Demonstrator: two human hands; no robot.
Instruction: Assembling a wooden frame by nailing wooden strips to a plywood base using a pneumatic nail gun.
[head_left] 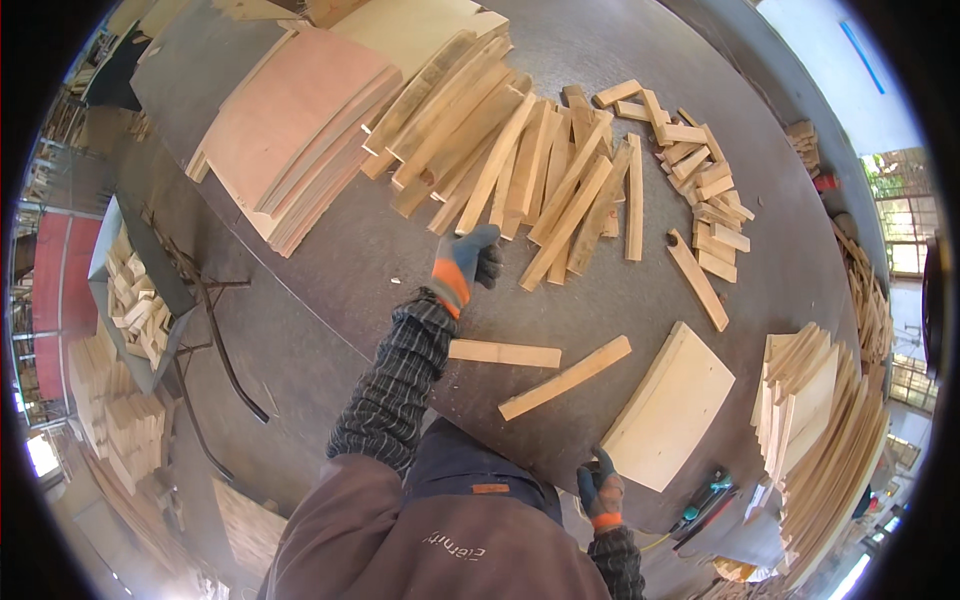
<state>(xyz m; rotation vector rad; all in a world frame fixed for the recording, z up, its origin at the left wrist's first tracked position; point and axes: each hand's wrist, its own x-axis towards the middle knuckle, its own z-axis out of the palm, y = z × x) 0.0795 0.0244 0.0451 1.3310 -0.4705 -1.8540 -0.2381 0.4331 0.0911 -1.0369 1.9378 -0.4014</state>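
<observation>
Both my hands wear grey gloves with orange cuffs. My left hand is just below the near end of a long wooden strip, at the edge of a strip pile. Its fingers are bent but apart, and no grip on a strip shows. My right hand is at the near corner of a pale plywood stack, fingers up against that corner and thumb apart. Between my hands lie a short flat wooden strip and a slanted wooden strip.
Pinkish plywood sheets are stacked at the far left of the brown table. Short wood blocks are heaped at the far right. A teal power tool lies near right, beside tall board stacks. A cart holds offcuts at left.
</observation>
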